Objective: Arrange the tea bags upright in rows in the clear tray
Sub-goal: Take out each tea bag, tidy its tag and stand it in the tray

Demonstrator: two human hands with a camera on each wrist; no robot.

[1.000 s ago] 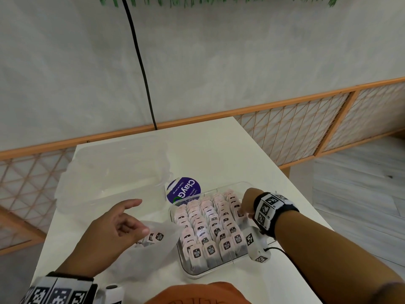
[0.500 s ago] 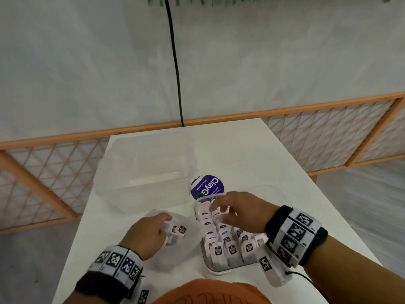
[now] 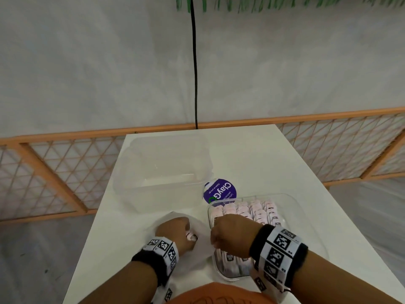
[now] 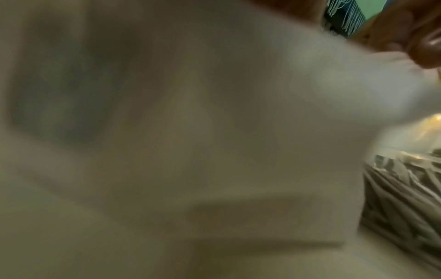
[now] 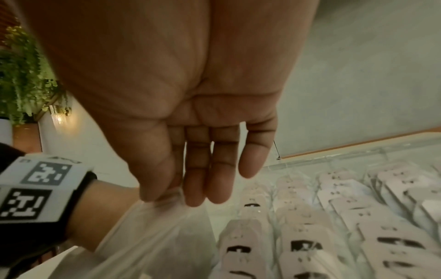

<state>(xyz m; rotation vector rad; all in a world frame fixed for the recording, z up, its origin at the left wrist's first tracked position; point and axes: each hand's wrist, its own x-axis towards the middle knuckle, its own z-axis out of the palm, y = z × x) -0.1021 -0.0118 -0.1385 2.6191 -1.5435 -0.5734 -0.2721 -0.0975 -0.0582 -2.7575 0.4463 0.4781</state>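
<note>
The clear tray [image 3: 294, 201] stands at the table's front right, packed with rows of upright pink tea bags [image 3: 256, 210]; the rows [image 5: 334, 236] fill the right wrist view. Left of it lies a thin white plastic bag [image 3: 201, 249]. My left hand [image 3: 188, 233] is curled at the bag's mouth around a few tea bags [image 3: 191, 237]. My right hand [image 3: 215, 240] reaches across the tray's near left corner. Its thumb and forefinger [image 5: 167, 194] pinch the bag's edge [image 5: 148, 236]. The left wrist view is a blur of bag plastic [image 4: 214, 132].
A large empty clear container [image 3: 162, 172] sits at the back left of the white table [image 3: 263, 159]. A round purple label [image 3: 220, 191] lies between it and the tray. A black cable [image 3: 195, 73] runs down the wall. An orange lattice fence [image 3: 54, 178] flanks the table.
My right hand left the tray's far side, crossed over the tea bags and took hold of the bag's edge. My left hand dropped onto the bag and curled around the tea bags there.
</note>
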